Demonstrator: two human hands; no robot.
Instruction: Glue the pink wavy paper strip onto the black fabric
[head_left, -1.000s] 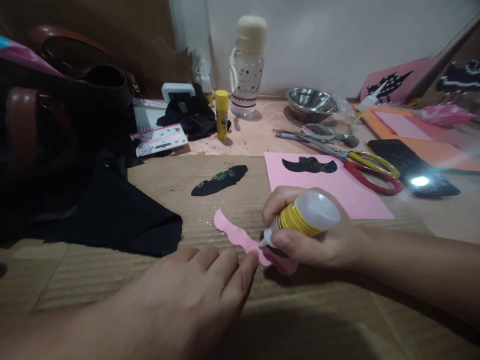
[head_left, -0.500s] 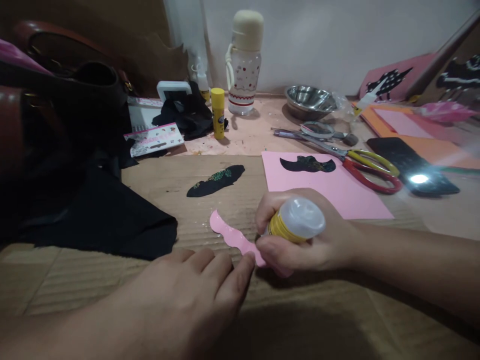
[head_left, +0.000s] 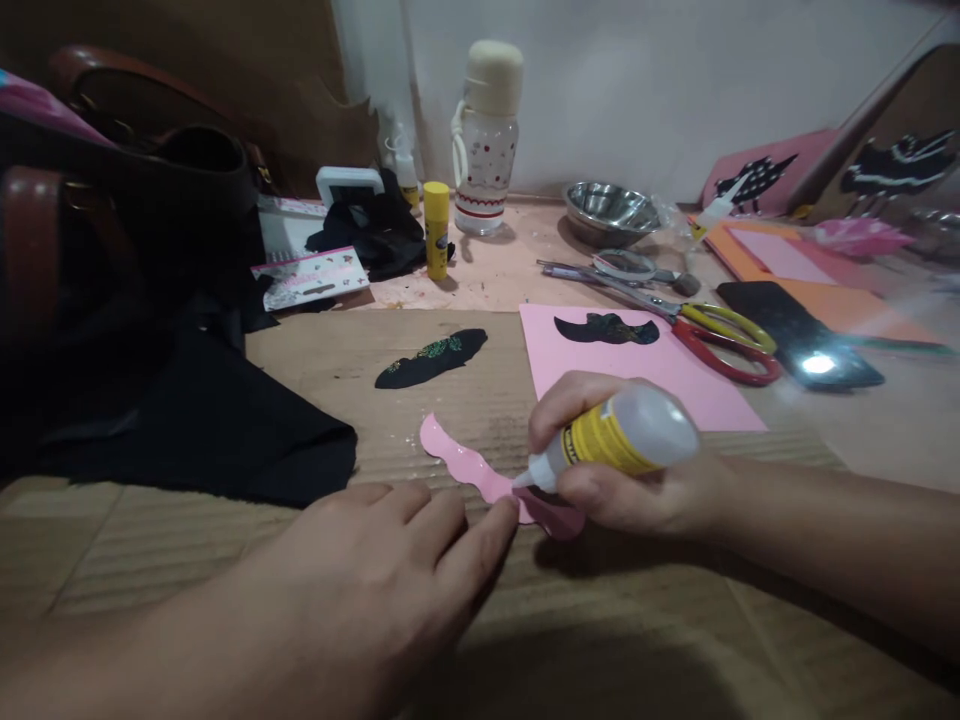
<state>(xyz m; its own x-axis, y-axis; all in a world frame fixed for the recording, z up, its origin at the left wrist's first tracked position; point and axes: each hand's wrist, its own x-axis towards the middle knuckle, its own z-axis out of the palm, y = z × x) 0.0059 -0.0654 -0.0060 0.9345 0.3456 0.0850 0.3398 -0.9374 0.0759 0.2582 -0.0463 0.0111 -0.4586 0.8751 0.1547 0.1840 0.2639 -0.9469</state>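
A wavy pink paper cut-out (head_left: 459, 463) lies on the brown cardboard (head_left: 225, 560) in front of me. My right hand (head_left: 637, 485) grips a small glue bottle (head_left: 626, 437) with a yellow label, tilted so that its white nozzle touches the pink cut-out near its middle. My left hand (head_left: 375, 585) rests flat on the cardboard, and its fingertips press the near edge of the cut-out right beside the nozzle. A black glittered shape (head_left: 431, 358) lies farther back on the cardboard.
A pink sheet (head_left: 675, 385) with a second black shape (head_left: 606, 328) lies right of centre. Behind it are red-and-yellow scissors (head_left: 724, 343), a steel bowl (head_left: 607, 208), a glue stick (head_left: 436, 229), a water bottle (head_left: 487, 135). Black cloth (head_left: 210, 430) and a bag (head_left: 112, 200) fill the left.
The glue bottle has tipped lower and its nozzle now points left onto the pink cut-out. My left hand stays pressed on the cut-out's edge.
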